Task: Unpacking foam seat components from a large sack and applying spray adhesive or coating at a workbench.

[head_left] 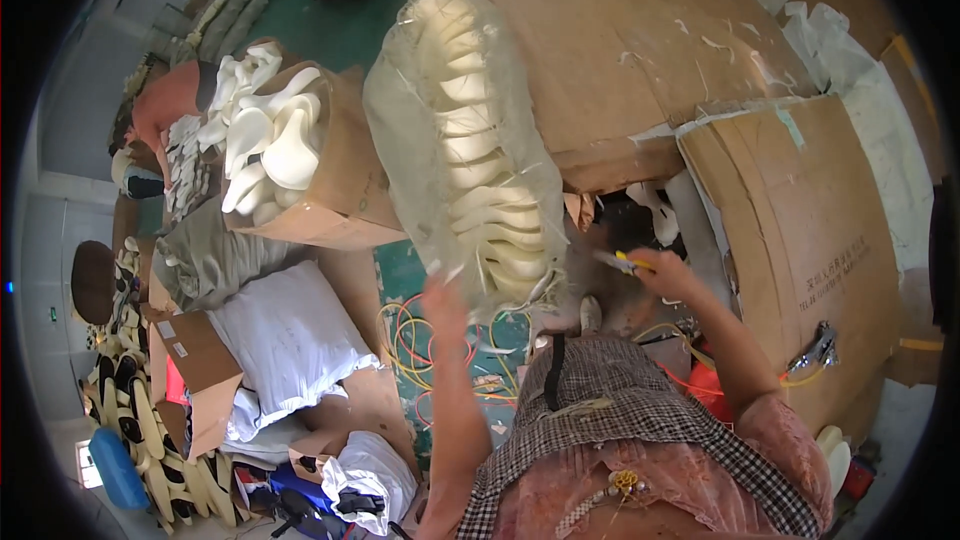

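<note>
A long translucent woven sack (400, 130) lies ahead of me, with a row of stacked cream-white curved pieces (470, 120) showing through it. Its near edge is frayed. My left hand (445, 302) is at the sack's near left corner; motion smears its fingers, so their grip cannot be made out. Off to the right of the sack, my right hand (668, 276) is closed around a yellow-handled tool (630, 261) with a narrow grey tip pointing left. The tool is apart from the sack, and its exact kind is unclear.
Left of the sack stands a cardboard box (345, 175) heaped with white curved pieces (290, 145). White bags (295, 330) lie nearer. Large cardboard boxes (640, 50) fill the right side. Coiled yellow and red hoses (405, 345) lie on the green floor. Another person (165, 105) bends over at far left.
</note>
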The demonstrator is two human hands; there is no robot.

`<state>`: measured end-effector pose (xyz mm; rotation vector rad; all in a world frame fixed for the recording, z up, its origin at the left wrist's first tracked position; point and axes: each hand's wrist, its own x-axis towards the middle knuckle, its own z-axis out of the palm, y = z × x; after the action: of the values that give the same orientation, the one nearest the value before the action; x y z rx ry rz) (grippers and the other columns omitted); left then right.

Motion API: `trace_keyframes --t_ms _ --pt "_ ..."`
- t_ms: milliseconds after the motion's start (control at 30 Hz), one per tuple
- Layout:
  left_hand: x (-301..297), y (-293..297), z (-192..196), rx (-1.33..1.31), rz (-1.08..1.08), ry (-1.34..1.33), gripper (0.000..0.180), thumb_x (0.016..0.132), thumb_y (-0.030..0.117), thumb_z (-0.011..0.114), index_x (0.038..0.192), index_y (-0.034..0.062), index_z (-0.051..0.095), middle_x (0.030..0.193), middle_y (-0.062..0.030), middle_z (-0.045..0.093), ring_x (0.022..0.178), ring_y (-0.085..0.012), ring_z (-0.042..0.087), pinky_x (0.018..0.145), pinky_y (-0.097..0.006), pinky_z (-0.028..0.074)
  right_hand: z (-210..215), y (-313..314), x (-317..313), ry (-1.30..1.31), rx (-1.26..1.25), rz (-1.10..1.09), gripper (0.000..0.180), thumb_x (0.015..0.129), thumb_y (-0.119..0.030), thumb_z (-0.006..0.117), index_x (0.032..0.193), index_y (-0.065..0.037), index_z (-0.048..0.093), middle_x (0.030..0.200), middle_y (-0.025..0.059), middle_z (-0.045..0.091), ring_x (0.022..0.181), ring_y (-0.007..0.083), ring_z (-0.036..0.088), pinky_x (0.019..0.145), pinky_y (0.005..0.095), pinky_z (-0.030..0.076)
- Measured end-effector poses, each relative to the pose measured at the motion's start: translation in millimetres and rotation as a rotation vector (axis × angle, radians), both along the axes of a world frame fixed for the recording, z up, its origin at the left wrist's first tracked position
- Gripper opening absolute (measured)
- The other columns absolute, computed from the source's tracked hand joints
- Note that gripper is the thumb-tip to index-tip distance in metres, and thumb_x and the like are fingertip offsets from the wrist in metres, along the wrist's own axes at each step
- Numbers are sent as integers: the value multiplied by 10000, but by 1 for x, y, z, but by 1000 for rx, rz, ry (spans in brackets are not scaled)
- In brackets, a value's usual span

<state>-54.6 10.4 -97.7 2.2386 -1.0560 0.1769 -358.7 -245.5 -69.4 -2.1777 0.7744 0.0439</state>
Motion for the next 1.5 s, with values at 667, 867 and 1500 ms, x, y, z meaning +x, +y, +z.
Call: trace_keyframes --t_ms 667,867,1500 --pt "-73 129 37 -701 452 1246 140 822 174 490 708 96 515 624 -24 490 496 -133 451 453 -260 375 -3 112 -19 478 -145 330 346 775 -228 563 1107 -131 580 878 183 632 827 354 614 723 442 494" --pt "-73 190 54 -1092 312 1448 248 842 169 476 611 141 388 567 21 374 386 -84 278 352 -225 238 23 130 0 -360 114 -156 361 805 -138 580 1159 -84 542 1014 144 625 887 300 624 772 328 487" --pt "38 243 -53 -946 319 1105 163 836 210 455 925 94 527 829 -6 529 746 -160 521 590 -313 440 13 13 -254 -182 -94 -1227 388 701 -416 673 818 -45 675 638 92 623 601 183 594 565 353 467"
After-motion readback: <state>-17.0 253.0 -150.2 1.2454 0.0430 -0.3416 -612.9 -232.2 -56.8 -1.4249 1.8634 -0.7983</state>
